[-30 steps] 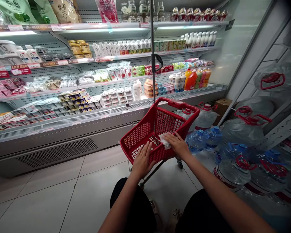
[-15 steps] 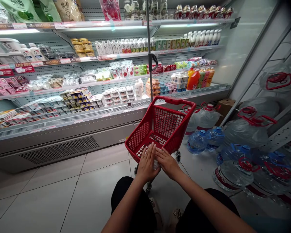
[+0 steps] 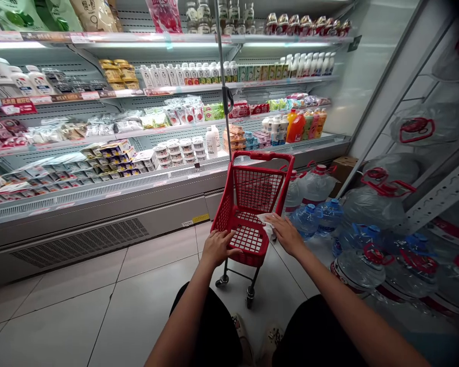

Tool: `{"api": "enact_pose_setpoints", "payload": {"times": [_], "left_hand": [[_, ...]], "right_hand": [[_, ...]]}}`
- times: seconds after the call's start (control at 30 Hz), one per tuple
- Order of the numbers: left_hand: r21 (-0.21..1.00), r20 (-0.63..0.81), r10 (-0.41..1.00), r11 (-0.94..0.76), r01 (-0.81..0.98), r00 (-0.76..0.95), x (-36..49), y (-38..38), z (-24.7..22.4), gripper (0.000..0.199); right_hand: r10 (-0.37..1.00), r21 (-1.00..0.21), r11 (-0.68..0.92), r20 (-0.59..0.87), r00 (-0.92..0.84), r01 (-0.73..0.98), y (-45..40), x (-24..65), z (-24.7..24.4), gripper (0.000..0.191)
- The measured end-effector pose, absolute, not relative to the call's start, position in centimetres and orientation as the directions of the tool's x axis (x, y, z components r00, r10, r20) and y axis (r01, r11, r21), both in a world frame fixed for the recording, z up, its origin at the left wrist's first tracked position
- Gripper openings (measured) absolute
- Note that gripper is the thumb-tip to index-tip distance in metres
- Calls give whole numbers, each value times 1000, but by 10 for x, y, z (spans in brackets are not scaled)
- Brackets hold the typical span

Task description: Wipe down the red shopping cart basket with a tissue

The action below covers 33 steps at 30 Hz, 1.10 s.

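Observation:
A small red shopping cart (image 3: 248,259) with a lattice basket stands before my knees, its handle at the far end. My left hand (image 3: 217,247) is at the near left corner of the basket, fingers over the rim and thumb apart from them, closed on the edge. Over the right rim, my right hand (image 3: 286,233) holds a crumpled white tissue (image 3: 266,224) under its fingers, pressed against the cart. Part of the tissue hangs into the basket. No goods show in the basket.
Behind the cart runs an open refrigerated display case (image 3: 168,196) stocked with yogurt cups, bottles and bags. Large water bottles (image 3: 357,267) with red handles and smaller blue bottles (image 3: 306,220) crowd the right. A cardboard box (image 3: 342,171) stands behind them.
My hands have moved apart from each other, left to the left rim and right to the right rim. The cart has turned to face me more squarely. The white tissue now shows plainly.

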State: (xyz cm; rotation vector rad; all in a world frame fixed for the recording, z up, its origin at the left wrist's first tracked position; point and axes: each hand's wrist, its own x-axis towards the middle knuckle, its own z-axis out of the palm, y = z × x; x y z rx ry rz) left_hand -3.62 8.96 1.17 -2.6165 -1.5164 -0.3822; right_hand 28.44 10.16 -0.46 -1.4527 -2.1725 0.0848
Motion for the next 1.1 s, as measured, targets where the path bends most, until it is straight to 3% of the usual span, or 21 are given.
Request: {"api": "enact_pose_setpoints", "payload": {"times": [0.5, 0.63, 0.9, 0.97, 1.1], "left_hand": [[109, 387, 866, -385, 916, 318, 41, 55, -13, 83], [138, 346, 847, -472, 871, 404, 50, 27, -7, 80], [285, 286, 746, -666, 690, 602, 53, 4, 18, 96], [265, 266, 699, -715, 646, 664, 46, 7, 26, 96], [100, 259, 672, -733, 672, 694, 12, 32, 38, 88]], "right_hand": [[811, -213, 431, 517, -273, 877, 16, 245, -34, 55], [804, -192, 439, 520, -288, 878, 13, 246, -30, 53], [772, -191, 513, 529, -353, 837, 4, 240, -42, 54], [758, -167, 542, 520, -393, 824, 4, 245, -45, 55], [788, -157, 492, 499, -361, 856, 12, 279, -46, 52]]}}
